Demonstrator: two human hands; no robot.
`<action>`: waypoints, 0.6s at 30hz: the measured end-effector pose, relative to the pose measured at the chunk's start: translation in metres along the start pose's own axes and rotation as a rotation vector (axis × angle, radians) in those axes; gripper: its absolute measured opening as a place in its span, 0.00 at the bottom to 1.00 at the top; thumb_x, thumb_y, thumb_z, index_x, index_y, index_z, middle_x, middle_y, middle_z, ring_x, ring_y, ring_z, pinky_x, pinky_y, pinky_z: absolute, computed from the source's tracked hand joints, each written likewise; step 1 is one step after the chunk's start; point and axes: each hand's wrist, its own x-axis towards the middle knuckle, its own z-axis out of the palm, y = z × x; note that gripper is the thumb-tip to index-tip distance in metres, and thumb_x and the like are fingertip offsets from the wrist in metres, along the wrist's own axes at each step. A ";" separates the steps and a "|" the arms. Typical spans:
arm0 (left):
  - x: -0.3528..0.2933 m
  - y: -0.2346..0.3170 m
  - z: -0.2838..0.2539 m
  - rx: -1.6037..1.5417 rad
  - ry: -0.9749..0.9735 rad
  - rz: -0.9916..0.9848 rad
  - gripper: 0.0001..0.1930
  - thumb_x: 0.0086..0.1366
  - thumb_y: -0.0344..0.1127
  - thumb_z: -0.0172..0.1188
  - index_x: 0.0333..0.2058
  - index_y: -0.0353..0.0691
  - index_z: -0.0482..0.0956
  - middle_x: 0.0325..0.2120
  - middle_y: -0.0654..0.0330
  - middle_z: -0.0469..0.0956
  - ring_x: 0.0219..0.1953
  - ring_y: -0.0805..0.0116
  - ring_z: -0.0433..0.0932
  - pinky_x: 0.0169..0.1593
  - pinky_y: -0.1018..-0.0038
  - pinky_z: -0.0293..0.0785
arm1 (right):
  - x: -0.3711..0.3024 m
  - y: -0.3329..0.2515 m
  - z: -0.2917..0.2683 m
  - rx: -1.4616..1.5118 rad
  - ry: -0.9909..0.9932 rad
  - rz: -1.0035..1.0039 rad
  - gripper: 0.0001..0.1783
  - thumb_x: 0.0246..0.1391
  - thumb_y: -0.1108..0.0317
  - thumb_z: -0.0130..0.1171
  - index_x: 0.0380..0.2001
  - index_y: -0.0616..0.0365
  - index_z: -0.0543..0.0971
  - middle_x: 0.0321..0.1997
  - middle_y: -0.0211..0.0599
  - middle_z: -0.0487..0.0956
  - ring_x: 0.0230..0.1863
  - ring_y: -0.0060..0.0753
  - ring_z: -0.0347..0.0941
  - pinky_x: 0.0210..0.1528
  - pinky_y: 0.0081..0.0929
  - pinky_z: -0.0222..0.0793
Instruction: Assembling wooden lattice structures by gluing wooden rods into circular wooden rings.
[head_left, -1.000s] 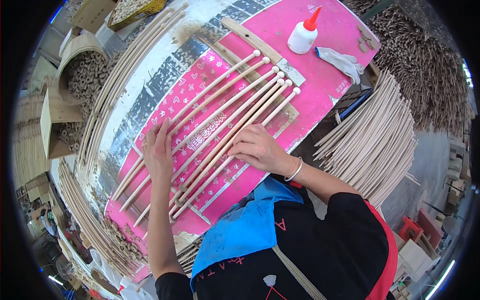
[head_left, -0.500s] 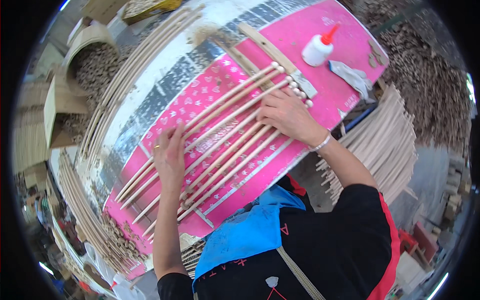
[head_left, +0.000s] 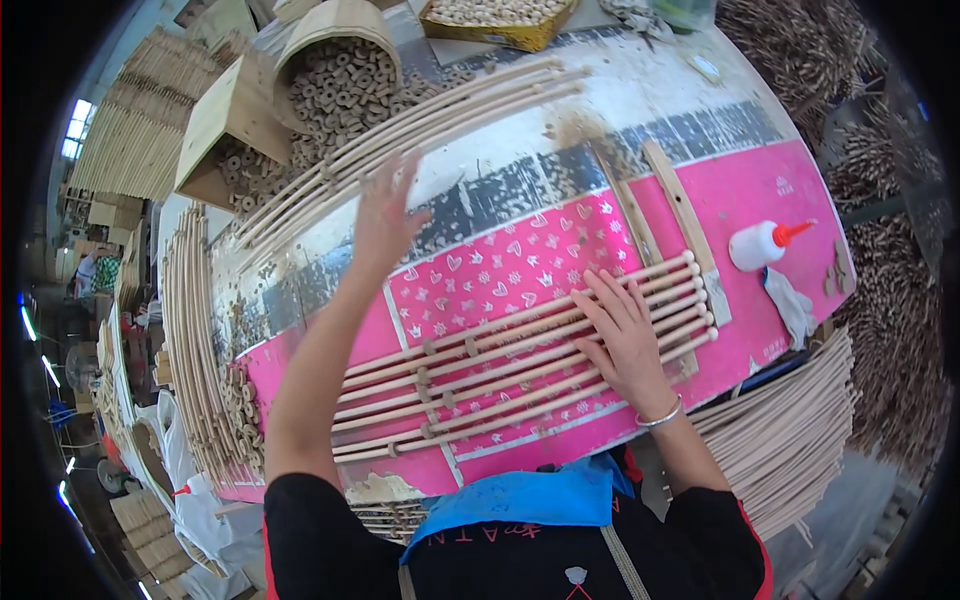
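Observation:
Several thin wooden sticks (head_left: 520,352) lie side by side across a pink patterned sheet (head_left: 500,262), with round ball ends (head_left: 699,296) lined up at the right. Small brown wooden rings (head_left: 423,378) sit on the sticks toward their left part. My right hand (head_left: 628,345) rests on the sticks a little left of the balls, its fingers stretched out and spread. Raised beyond them, my left hand (head_left: 388,222) is slightly blurred with fingers apart and nothing visible in it. It is nearest to another bunch of sticks (head_left: 400,132) on the far side of the table.
A tipped round tub (head_left: 340,18) and a wooden box (head_left: 228,122) spill wooden rings at the far left. A yellow tray of balls (head_left: 500,22) stands behind. Wooden strips (head_left: 680,205), a white glue bottle (head_left: 757,246) and a glove (head_left: 790,305) lie right; stick bundles (head_left: 790,430) flank the table.
My left hand has left the sticks and risen toward the far side. My right hand has moved off the ball ends and flattened on the sticks. The view has turned.

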 end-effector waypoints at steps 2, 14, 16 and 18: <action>0.032 -0.053 0.005 0.141 0.013 -0.102 0.52 0.56 0.33 0.74 0.76 0.52 0.55 0.71 0.45 0.62 0.70 0.41 0.64 0.72 0.54 0.62 | 0.003 0.001 0.007 -0.041 -0.026 0.013 0.34 0.59 0.62 0.65 0.68 0.55 0.72 0.75 0.44 0.67 0.79 0.48 0.56 0.80 0.55 0.45; 0.073 -0.080 -0.003 0.377 -0.138 -0.209 0.31 0.47 0.32 0.77 0.50 0.44 0.73 0.49 0.52 0.72 0.55 0.48 0.74 0.56 0.56 0.73 | 0.008 0.001 0.008 -0.077 -0.030 0.067 0.27 0.62 0.60 0.63 0.63 0.55 0.77 0.70 0.42 0.72 0.76 0.47 0.61 0.79 0.54 0.48; 0.065 -0.092 0.001 0.299 -0.088 -0.072 0.29 0.49 0.32 0.76 0.49 0.43 0.74 0.49 0.52 0.72 0.54 0.48 0.75 0.55 0.56 0.74 | 0.010 0.000 0.008 -0.066 -0.019 0.065 0.27 0.62 0.61 0.63 0.63 0.55 0.78 0.70 0.42 0.73 0.76 0.48 0.62 0.79 0.53 0.48; 0.063 -0.096 0.005 0.207 -0.144 -0.127 0.27 0.50 0.31 0.74 0.49 0.42 0.73 0.48 0.53 0.73 0.52 0.48 0.77 0.53 0.56 0.76 | 0.010 -0.001 0.007 -0.059 -0.025 0.067 0.27 0.62 0.60 0.63 0.63 0.55 0.78 0.70 0.42 0.73 0.75 0.47 0.62 0.79 0.53 0.47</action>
